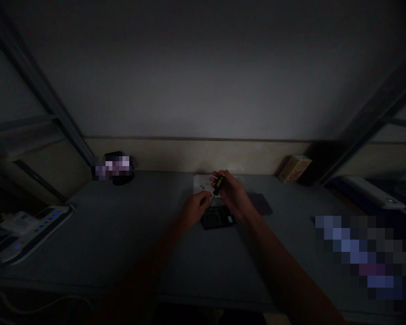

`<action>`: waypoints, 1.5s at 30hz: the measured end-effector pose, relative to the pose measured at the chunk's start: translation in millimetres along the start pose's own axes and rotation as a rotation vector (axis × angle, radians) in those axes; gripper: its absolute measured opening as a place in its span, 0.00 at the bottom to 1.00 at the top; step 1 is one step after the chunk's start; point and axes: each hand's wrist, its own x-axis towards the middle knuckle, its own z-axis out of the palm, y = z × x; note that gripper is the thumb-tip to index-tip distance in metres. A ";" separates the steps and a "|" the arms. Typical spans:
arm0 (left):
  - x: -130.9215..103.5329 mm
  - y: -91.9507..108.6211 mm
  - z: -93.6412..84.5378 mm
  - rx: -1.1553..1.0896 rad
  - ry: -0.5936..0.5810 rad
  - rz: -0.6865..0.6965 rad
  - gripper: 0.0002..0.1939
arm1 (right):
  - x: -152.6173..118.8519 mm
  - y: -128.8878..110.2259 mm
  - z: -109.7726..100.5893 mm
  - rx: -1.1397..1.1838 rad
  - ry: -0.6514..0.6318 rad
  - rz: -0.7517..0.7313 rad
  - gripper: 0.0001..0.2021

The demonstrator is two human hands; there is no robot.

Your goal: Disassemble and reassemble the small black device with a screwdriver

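My right hand (232, 192) is closed on a screwdriver (219, 181) with a black and yellow handle. Its thin shaft slants down to the left, toward a flat black device (219, 219) with a small white label, lying on the desk. My left hand (195, 208) is beside the shaft at the device's upper left corner, fingers curled in a pinch. Whatever those fingers hold is too dark and small to make out. Behind both hands lies a white sheet (199, 181) with several tiny dark pieces on it, perhaps screws.
A dark blue flat item (260, 204) lies right of the device on the grey desk (128, 234). At the back right stands a small carton (294, 169). A power strip (43, 230) with blue lights and cables occupies the left edge. The light is dim.
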 end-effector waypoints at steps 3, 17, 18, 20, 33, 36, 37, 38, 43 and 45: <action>0.0 0.3 -0.5 -0.009 -0.005 0.016 0.13 | -2.4 0.6 1.0 -0.005 -0.038 -0.002 0.16; 0.0 -2.4 0.5 -0.012 -0.011 0.003 0.14 | 1.6 -2.7 -2.2 0.046 -0.084 0.031 0.13; 0.1 -2.3 0.3 -0.007 -0.011 0.008 0.14 | 1.0 -1.9 -1.7 0.042 -0.081 0.033 0.13; 0.2 -2.2 0.0 0.002 -0.013 0.019 0.13 | -0.4 -0.2 -0.5 0.027 -0.074 0.025 0.13; -0.1 -2.1 0.8 -0.012 -0.006 -0.004 0.15 | -1.5 -1.2 0.1 0.092 -0.089 0.028 0.15; 0.0 -2.2 1.2 -0.019 -0.008 -0.007 0.15 | -0.3 -2.4 -0.2 0.101 -0.089 0.030 0.18; 0.1 -2.3 1.3 -0.019 -0.008 -0.005 0.15 | -0.3 -2.8 -0.4 0.098 -0.092 0.032 0.18; 0.1 -2.4 1.3 -0.020 -0.007 0.000 0.15 | -0.4 -3.0 -0.3 0.091 -0.095 0.038 0.17; 0.4 -3.2 1.0 -0.030 -0.011 0.006 0.15 | -3.0 -1.7 1.6 0.033 -0.069 0.031 0.15; 0.1 -3.3 0.9 -0.027 -0.013 0.006 0.15 | -4.2 -1.2 2.0 0.016 -0.056 0.012 0.14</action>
